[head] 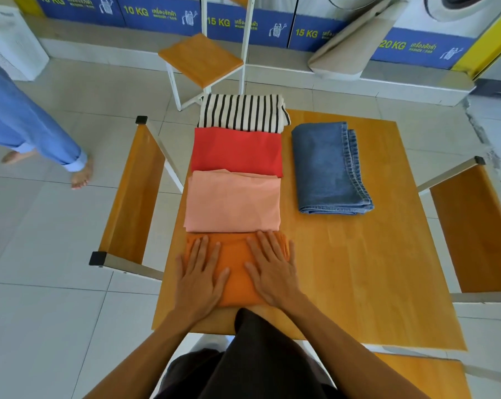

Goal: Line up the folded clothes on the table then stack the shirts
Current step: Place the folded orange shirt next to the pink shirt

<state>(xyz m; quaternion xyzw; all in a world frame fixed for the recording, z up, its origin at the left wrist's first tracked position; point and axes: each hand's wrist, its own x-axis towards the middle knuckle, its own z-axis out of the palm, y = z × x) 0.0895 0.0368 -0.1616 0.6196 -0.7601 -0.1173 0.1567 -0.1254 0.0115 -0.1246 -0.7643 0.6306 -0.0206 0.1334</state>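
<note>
Hands (234, 272) flat on orange shirt (236, 272), crosswise.

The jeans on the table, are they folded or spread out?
Folded: the jeans lie as a compact rectangle with stacked layers showing at the near edge.

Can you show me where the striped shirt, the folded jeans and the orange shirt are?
striped shirt (242, 115), head view, middle of its top face
folded jeans (321, 165), head view, flat denim centre
orange shirt (236, 254), head view, bare patch between the hands

a self-service laundromat: washing machines (456, 7) line the wall above blue panels (162, 15) marked 10, 15 and 20 kg.
</note>
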